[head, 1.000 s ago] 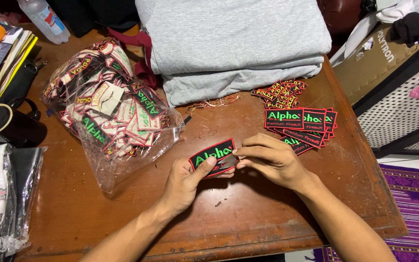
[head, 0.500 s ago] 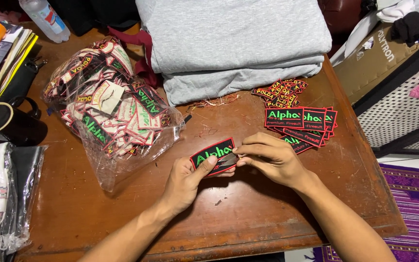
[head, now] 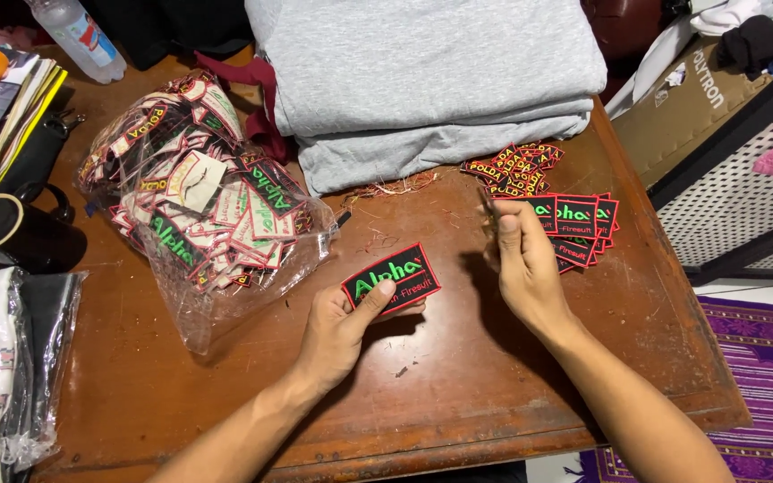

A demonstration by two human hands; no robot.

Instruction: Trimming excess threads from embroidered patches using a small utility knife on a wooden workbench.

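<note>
My right hand (head: 522, 259) has lifted off the black patch (head: 392, 278), fingers pinched together beside the patch stack (head: 581, 221), while my left hand (head: 340, 331) pinches it above open tabletop (head: 458, 376), long axis tilting up-right.

Black patch (head: 392, 278), red border, green lettering
</note>
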